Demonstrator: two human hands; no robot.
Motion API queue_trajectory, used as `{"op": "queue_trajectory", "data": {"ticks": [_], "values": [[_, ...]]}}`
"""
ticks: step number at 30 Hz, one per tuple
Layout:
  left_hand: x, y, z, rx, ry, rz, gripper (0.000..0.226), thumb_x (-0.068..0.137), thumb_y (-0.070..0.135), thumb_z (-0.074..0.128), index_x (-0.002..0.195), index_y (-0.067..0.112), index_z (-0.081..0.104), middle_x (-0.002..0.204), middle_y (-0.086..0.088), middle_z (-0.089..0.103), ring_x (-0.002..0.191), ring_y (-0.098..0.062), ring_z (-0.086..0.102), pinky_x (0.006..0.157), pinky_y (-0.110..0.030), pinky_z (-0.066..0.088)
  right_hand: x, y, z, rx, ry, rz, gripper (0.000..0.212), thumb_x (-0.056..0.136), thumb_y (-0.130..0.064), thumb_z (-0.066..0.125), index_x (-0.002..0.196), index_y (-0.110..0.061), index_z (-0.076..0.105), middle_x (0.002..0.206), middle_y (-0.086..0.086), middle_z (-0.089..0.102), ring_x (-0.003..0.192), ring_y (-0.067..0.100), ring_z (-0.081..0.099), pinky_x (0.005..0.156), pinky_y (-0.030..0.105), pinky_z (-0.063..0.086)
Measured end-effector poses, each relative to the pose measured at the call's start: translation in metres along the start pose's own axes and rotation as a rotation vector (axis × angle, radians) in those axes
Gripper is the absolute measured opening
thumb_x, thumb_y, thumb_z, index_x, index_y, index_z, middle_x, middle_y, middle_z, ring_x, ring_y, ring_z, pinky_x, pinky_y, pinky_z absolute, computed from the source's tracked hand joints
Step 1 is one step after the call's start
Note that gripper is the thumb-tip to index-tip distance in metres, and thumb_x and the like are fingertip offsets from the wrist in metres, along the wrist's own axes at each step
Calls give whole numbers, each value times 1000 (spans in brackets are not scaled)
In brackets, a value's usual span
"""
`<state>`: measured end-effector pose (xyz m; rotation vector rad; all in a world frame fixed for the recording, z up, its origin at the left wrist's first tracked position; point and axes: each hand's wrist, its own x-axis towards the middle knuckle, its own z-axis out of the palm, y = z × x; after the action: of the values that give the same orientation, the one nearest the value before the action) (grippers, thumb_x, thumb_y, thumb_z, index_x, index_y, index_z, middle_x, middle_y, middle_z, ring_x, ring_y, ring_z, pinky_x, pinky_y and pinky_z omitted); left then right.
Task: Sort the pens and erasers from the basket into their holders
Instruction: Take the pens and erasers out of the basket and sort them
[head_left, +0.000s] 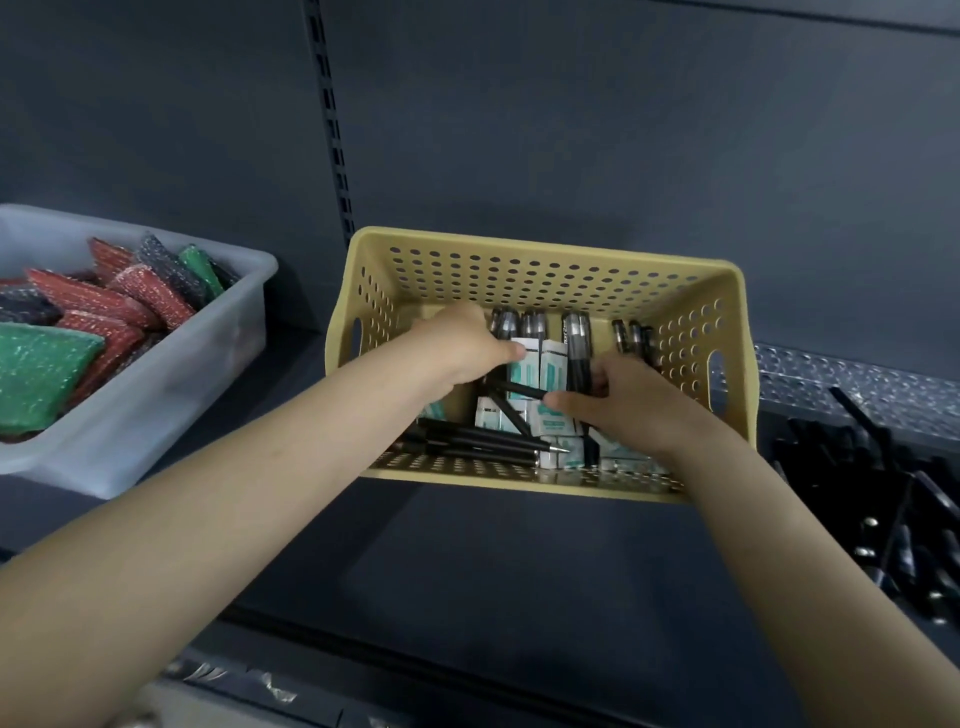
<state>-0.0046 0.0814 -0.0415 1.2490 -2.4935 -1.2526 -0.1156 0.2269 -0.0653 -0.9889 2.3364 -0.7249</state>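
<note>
Black pen in right grip

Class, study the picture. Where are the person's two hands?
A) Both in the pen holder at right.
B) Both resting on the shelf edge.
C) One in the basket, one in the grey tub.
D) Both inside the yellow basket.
D: the left hand and the right hand both reach down inside the basket among pens and erasers, the right pinching a pen.
</note>
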Motion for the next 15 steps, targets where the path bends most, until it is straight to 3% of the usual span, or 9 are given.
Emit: {"op": "queue_trajectory", "data": {"ticks": [2, 5, 9, 12, 15], "values": [[-1, -1, 0, 33, -3, 33, 62, 89, 42, 63, 140, 13, 45, 143, -8, 47, 133, -29, 40, 108, -40, 36, 0, 2, 2, 32, 26, -5, 68, 79, -55, 69, 129, -13, 48, 128, 1, 54, 118, 22, 53, 94, 42, 49], [-3, -3, 2, 41, -2, 85, 51, 88, 43, 64, 132, 20, 52, 136, -4, 53, 132, -28, 40, 107, -45, 37, 0, 1, 0, 152, 37, -39, 56, 81, -39, 74, 125, -17, 48, 115, -6, 60, 110, 16, 58, 81, 30, 51], [-7, -4, 3, -53, -52, 107, 49, 81, 41, 73, 121, 20, 56, 116, 4, 60, 109, -18, 56, 99, -37, 44, 1, 0, -2, 255, -1, -58, 70, 77, -38, 78, 135, -23, 44, 129, -7, 59, 119, 14, 55, 101, 40, 47], [-6, -4, 3, -79, -104, 102, 48, 79, 42, 75, 118, 19, 59, 114, 4, 63, 104, -16, 58, 94, -33, 46, 2, -1, -3, 289, -39, -51, 60, 77, -43, 77, 129, -25, 53, 121, -10, 64, 112, 11, 60, 100, 40, 48], [-9, -3, 1, -109, -150, 113, 45, 85, 39, 70, 121, 17, 57, 111, 7, 55, 98, -11, 48, 82, -25, 36, 3, 1, -5, 328, -58, -39, 47, 80, -39, 75, 121, -21, 61, 113, -7, 68, 105, 12, 64, 98, 38, 49]]}}
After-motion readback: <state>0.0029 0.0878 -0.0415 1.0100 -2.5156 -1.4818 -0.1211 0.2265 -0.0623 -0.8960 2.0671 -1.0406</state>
